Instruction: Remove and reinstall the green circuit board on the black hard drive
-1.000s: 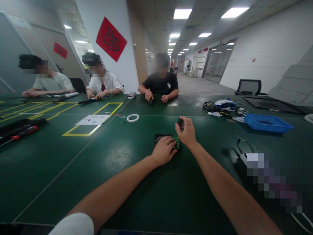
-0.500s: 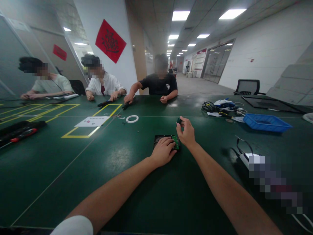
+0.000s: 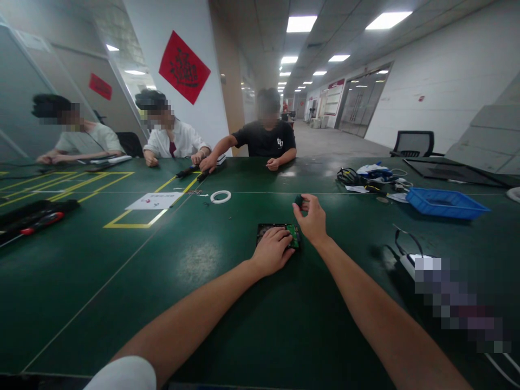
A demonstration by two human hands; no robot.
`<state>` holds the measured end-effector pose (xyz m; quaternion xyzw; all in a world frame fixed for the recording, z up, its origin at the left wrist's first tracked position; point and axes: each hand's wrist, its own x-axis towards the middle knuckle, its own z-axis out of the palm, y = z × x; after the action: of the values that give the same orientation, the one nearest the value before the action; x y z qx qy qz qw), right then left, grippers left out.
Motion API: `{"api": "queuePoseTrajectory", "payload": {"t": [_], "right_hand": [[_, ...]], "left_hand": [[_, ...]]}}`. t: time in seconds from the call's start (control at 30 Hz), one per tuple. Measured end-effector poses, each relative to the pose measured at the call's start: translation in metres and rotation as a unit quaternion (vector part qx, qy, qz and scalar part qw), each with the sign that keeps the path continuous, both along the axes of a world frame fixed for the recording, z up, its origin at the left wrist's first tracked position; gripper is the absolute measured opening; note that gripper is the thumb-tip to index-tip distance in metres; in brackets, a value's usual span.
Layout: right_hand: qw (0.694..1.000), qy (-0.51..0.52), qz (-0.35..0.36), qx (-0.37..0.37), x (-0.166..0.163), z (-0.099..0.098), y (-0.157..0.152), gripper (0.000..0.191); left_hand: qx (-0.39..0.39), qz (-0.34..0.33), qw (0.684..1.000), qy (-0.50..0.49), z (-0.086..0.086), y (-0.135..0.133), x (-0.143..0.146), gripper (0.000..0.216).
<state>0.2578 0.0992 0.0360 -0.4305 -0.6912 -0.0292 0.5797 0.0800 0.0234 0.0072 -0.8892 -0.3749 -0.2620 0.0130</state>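
Observation:
A hard drive [image 3: 293, 235] lies on the green table, with green circuit board showing at its right end. My left hand [image 3: 274, 250] rests over the drive, fingers across its top and thumb along its near edge, gripping it. Part of the drive is covered by that hand. Just right of the drive and above the table, my right hand [image 3: 312, 218] is closed in a pinch around a small dark block [image 3: 298, 200]. What kind of thing the block is cannot be made out.
A white ring [image 3: 220, 197] and a paper sheet [image 3: 154, 201] lie to the left. A blue tray [image 3: 446, 203] and a cable pile [image 3: 371, 176] are at right; a power strip [image 3: 410, 262] sits nearer. Several co-workers sit across; one person's hand [image 3: 208, 163] holds a dark tool.
My hands keep nearly the same pose on the drive and the small block. Across the table, the co-workers' hands have come closer together around dark tools.

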Motion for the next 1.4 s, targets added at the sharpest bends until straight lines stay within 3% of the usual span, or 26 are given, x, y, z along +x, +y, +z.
{"api": "queuePoseTrajectory", "payload": {"t": [0.6, 1.4], "right_hand": [[1.000, 0.017, 0.003, -0.008, 0.0000, -0.0019, 0.0011, 0.047], [0.996, -0.072, -0.041, 0.041, 0.0057, 0.0022, -0.0012, 0.034]], "left_hand": [[0.003, -0.001, 1.000, 0.003, 0.0011, -0.0002, 0.0007, 0.038], [0.009, -0.002, 1.000, -0.002, -0.0004, 0.0005, -0.0004, 0.037]]}}
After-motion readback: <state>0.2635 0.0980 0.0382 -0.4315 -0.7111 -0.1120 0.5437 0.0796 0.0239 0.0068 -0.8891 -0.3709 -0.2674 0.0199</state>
